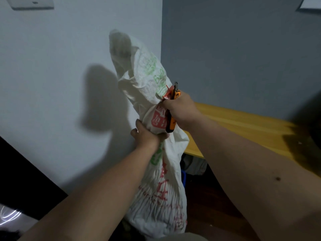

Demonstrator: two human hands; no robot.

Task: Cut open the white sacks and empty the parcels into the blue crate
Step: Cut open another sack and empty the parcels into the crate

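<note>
Sack [152, 108], held upright before the wall, is bunched at its neck in the left hand [147, 134]; the right hand [180, 108], clenched round an orange cutter [171, 122], should slice the red tie [167, 93] away from the fingers.

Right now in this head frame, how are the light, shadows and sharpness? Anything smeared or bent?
Head view: dim, bluish light from the viewer's side; the white sack throws a hard dark shadow on the wall. The sack's raised top is smeared by motion, and the wooden surface blurs toward the right edge. Left hand, right hand and orange cutter stay fairly sharp. Wide-angle bending swells the forearms.
</note>
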